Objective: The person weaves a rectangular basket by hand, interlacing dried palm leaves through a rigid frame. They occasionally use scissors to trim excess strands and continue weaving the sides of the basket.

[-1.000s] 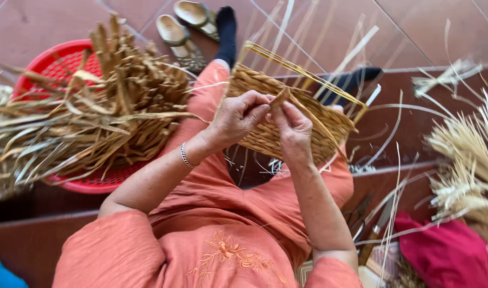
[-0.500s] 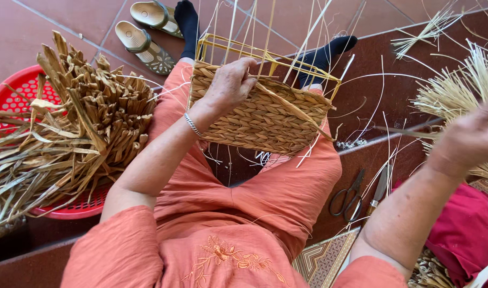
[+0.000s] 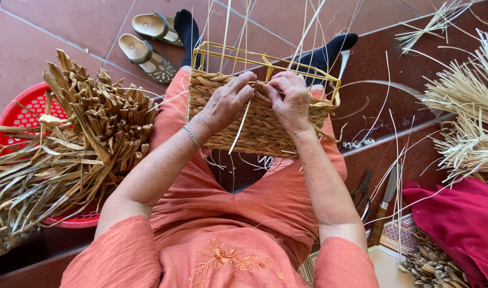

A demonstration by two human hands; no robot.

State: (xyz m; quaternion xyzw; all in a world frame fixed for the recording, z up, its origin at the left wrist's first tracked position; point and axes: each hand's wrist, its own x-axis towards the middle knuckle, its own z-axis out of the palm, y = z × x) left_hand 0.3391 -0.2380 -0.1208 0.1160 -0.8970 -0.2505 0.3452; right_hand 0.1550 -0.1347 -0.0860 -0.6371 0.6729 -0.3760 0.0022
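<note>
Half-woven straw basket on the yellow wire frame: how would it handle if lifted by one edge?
The half-woven straw basket would probably keep its shape, since the yellow wire frame stiffens it. It likely weighs little: thin braided fibre around a hollow middle. The loose pale upright strands look thin and springy, so they would probably flex and snag. Both hands, left and right, grip the top edge.

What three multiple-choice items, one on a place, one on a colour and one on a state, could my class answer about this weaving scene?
1. Where does the woven basket rest?
A. on the person's lap
B. inside the tub
C. on the cloth

2. What colour is the plastic tub under the dried leaves?
A. blue
B. red
C. yellow

3. What are the left hand and right hand doing?
A. hanging free
B. holding scissors
C. both gripping the basket's upper edge

Answers:
1 A, it lies across the orange-clad knees.
2 B, its latticed rim is red.
3 C, the fingers of both press on the weave.
</note>
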